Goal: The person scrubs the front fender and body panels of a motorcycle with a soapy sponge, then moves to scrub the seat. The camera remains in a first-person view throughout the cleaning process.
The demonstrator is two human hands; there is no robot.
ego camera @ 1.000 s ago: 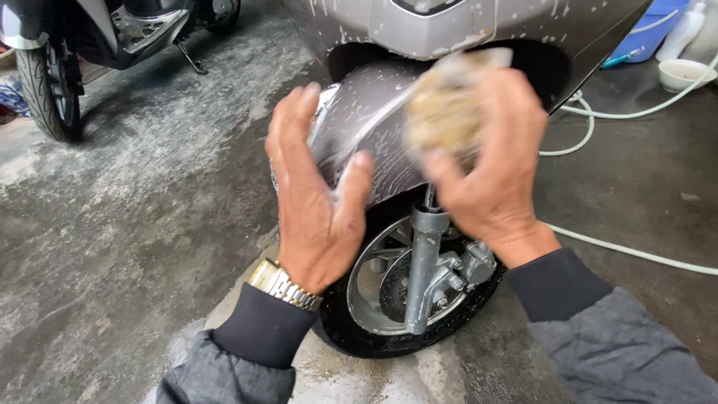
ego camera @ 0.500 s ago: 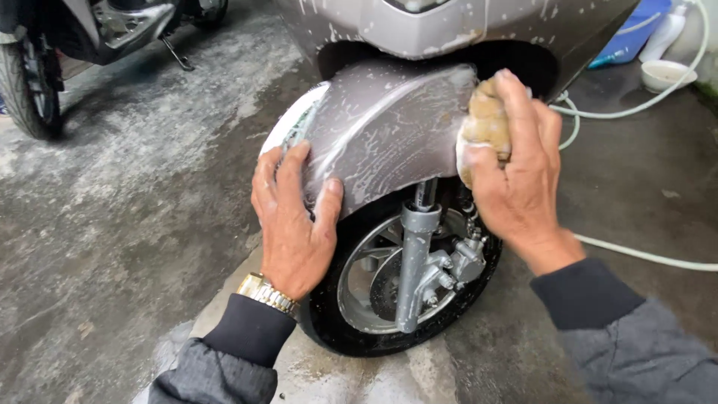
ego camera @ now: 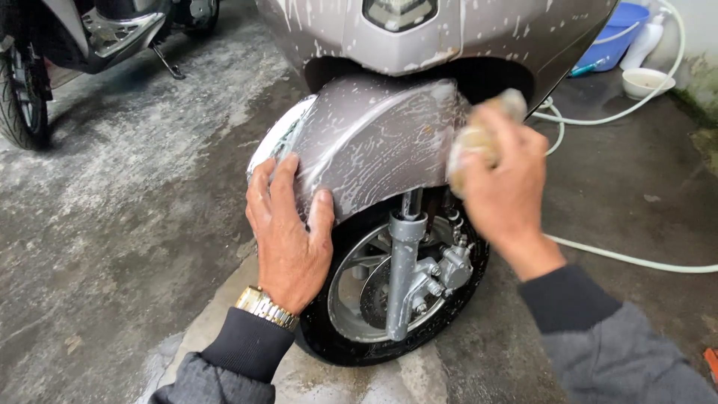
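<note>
a pale hose [ego camera: 636,260] is laid over the wet concrete, with a blue bucket [ego camera: 618,34] and white bowl [ego camera: 648,81] behind. the soapy grey front fender [ego camera: 374,142] is steadied by the left hand [ego camera: 288,239], spread flat. a yellow sponge [ego camera: 479,138] is clenched in the right hand [ego camera: 505,187] against the fender's side.

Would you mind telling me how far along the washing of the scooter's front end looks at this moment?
Done: the grey front mudguard and the front panel above it carry soap suds. In hand: the right hand presses a yellowish sponge against the mudguard's side, while the left hand braces its other edge. Left: the suds are unrinsed, and the front wheel shows no lather.
</note>
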